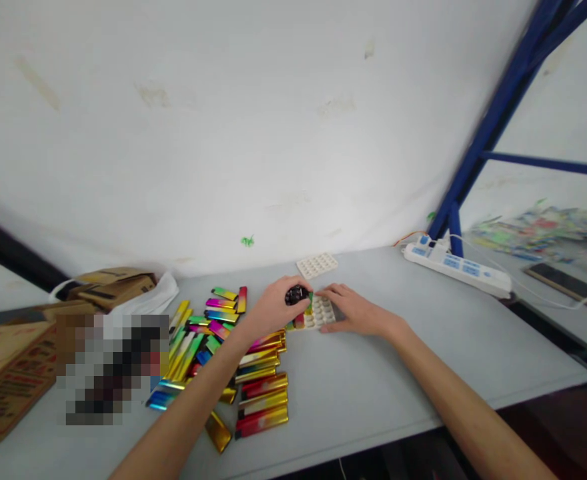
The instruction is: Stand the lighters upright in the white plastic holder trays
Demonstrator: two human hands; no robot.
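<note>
My left hand is closed around a bundle of shiny flat sticks, their dark ends facing up. It is over the left part of a white tray with rows of round holes. A few coloured sticks show at that side of the tray, partly hidden by the hand. My right hand spans the tray's right side, thumb at the near corner and fingers at the far one, holding it. Left of the tray lie many loose metallic sticks in gradient colours, with a neat row of sticks nearer me.
A second white holed tray lies against the wall. Cardboard boxes and a white bag stand at the left. At the right are a power strip, a phone and a blue metal frame.
</note>
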